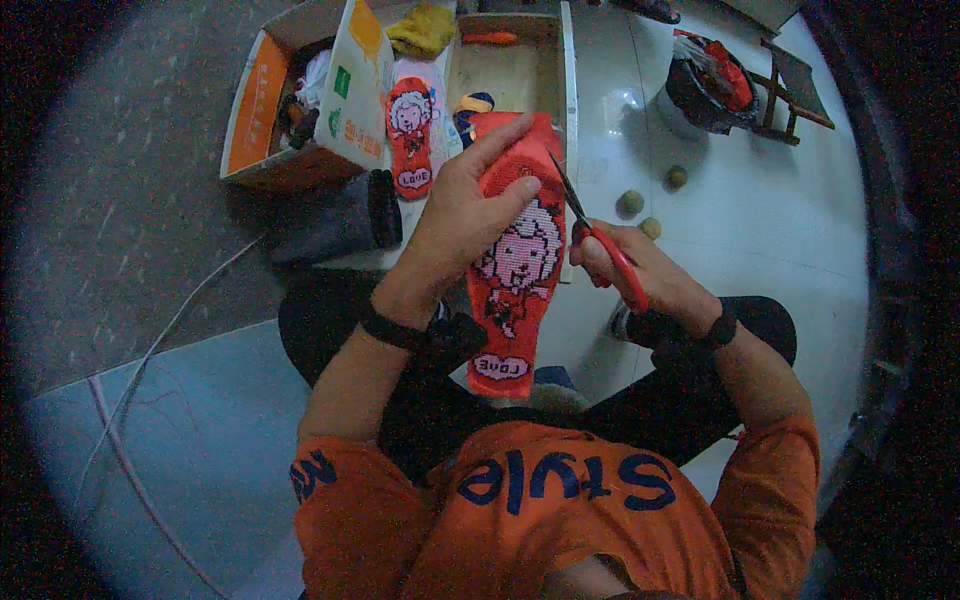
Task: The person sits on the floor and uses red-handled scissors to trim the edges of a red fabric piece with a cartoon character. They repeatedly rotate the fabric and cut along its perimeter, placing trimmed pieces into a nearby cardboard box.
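My left hand holds a red cross-stitched insole piece near its far end, thumb and a finger lying across the front. A cartoon figure and a heart with writing decorate the piece, which hangs over my lap. In my right hand is a pair of scissors with red handles. Their blades point up and away along the right edge of the piece; whether they touch it, I cannot tell. A similar red insole lies beyond my left wrist, on pale material beside the box.
At the far left stands an orange-and-white cardboard box with things inside. Next to it are a yellow cloth and a shallow wooden drawer. Several round fruits lie on the floor, with a lined bucket and a wooden stool beyond.
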`<state>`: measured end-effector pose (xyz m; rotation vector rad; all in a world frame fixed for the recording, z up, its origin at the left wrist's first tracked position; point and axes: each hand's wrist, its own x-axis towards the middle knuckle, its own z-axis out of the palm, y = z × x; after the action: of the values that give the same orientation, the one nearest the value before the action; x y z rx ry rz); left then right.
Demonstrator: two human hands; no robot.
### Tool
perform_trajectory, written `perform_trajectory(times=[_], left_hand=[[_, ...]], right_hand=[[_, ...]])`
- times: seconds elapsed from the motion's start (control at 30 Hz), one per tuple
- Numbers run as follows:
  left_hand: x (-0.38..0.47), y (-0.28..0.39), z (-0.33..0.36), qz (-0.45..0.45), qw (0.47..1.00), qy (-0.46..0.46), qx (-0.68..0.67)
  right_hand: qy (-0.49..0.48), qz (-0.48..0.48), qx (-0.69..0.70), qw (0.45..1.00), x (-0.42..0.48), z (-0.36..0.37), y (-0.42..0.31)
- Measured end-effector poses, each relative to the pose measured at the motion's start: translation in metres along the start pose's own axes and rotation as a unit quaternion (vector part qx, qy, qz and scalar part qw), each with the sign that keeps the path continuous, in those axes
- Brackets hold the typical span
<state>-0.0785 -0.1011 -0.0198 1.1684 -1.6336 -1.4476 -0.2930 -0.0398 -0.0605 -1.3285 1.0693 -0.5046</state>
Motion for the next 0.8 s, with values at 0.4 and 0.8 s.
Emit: perform_trajectory(times=[0.4, 0.8], left_hand=[[-0.001, 0.001, -0.001, -0.031, 0.997, -0.011, -0.073], [0.0, 0.002, -0.005, -0.008, 0.997, -0.011, 0.077]], right_hand=[[0.021, 0.018, -0.029, 0.999, -0.004, -0.003, -0.02], [0.024, 0.013, 0.015, 1.0, 0.003, 0.003, -0.004]])
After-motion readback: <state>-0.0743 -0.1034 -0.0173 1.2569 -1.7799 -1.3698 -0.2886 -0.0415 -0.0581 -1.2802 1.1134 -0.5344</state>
